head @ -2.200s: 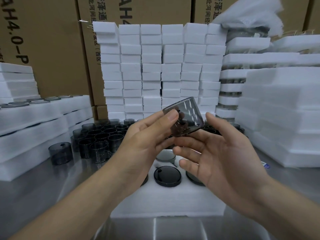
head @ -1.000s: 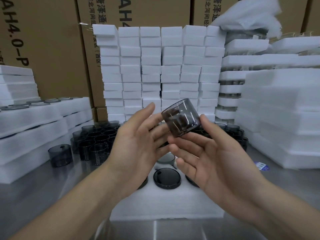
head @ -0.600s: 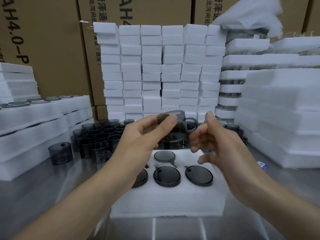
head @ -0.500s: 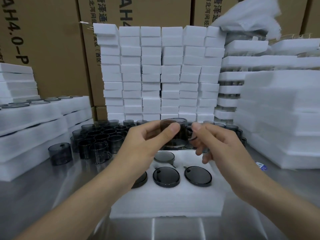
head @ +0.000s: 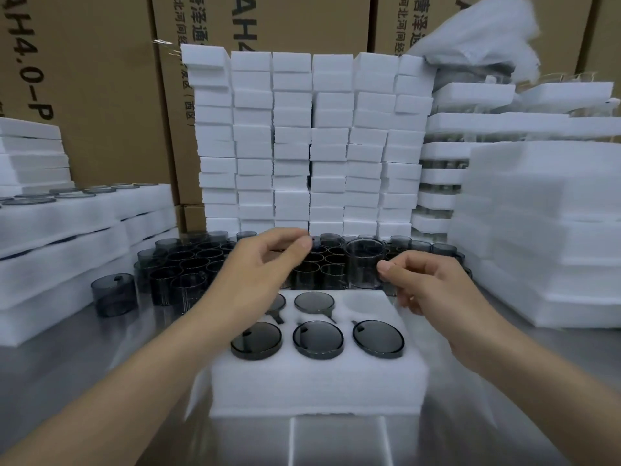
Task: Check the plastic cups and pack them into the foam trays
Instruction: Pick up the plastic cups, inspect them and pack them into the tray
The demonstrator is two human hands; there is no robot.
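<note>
A lone cup [head: 114, 294] stands apart at the left, with loose cups [head: 188, 264] massed behind. The left hand [head: 258, 274] hovers, its fingers loosely curled around nothing. The foam tray [head: 316, 381] has 5 pockets filled. The right hand [head: 433, 290] pinches an upright smoky plastic cup [head: 364, 264] just above the empty back-right pocket [head: 364, 302].

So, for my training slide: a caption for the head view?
Right hand holds a smoky grey plastic cup near the empty rear-right pocket of a white foam tray.
</note>
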